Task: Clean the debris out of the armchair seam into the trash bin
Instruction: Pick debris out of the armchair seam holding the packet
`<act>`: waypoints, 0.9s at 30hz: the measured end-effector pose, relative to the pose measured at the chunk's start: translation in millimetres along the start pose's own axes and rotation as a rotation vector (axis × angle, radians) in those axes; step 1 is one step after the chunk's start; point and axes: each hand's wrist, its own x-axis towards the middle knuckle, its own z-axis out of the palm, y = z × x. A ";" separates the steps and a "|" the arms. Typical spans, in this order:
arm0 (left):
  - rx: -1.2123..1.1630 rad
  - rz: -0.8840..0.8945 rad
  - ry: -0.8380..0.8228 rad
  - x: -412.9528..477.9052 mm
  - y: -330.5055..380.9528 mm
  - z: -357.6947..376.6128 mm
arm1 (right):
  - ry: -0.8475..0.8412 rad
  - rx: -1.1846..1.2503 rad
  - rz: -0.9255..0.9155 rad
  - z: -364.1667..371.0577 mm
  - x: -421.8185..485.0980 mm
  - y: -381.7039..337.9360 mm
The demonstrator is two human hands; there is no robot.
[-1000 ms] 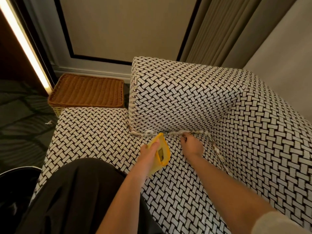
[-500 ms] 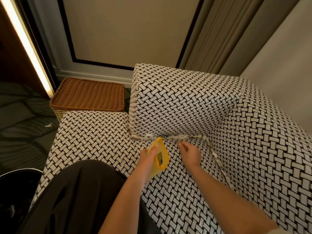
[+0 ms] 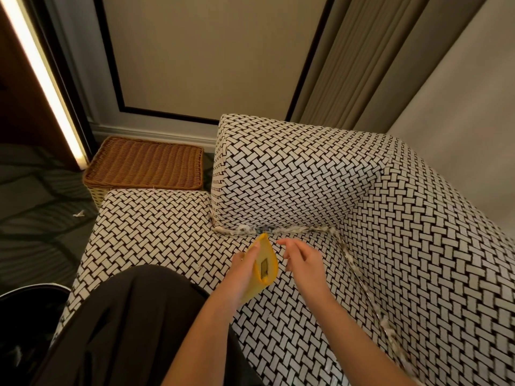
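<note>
A black-and-white woven-pattern armchair (image 3: 320, 174) fills the right side. Pale shredded debris (image 3: 292, 230) lines the seam between seat and armrest, and more debris runs down the right seam (image 3: 359, 277). My left hand (image 3: 239, 271) grips a yellow dustpan-like scoop (image 3: 266, 263), whose tip rests close to the seam. My right hand (image 3: 303, 260) hovers just right of the scoop, fingers loosely curled and apart, with nothing visible in it. The black trash bin (image 3: 25, 307) sits at the lower left edge, mostly cut off.
A brown wicker basket (image 3: 145, 162) stands on the floor behind the seat's left end, against the wall. A scrap of debris (image 3: 78, 213) lies on the dark floor. My dark-clothed leg (image 3: 125, 330) rests on the seat. Curtains hang behind the chair.
My right hand has drawn back from the seam toward me and loosened its fingers. The scoop stays near the seam. The view has shifted slightly.
</note>
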 end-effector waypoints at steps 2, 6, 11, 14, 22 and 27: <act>0.003 -0.006 0.003 -0.3 -0.1 -0.4 | 0.068 -0.035 0.061 -5.4 9.1 12.4; 0.004 -0.018 0.004 1.7 -0.1 -0.6 | 0.070 -0.272 0.192 -16.7 28.9 47.7; -0.004 -0.020 -0.007 5.5 -1.0 -0.9 | 0.095 -0.536 0.169 -29.8 54.6 77.0; -0.010 -0.033 0.014 10.1 0.5 0.1 | 0.087 -0.660 0.226 -29.3 68.3 73.4; -0.010 -0.008 0.000 17.6 0.7 1.5 | -0.008 -0.879 0.368 -32.4 101.4 62.2; -0.009 -0.012 -0.004 19.2 -0.7 0.2 | -0.155 -0.934 0.405 -42.2 114.9 51.4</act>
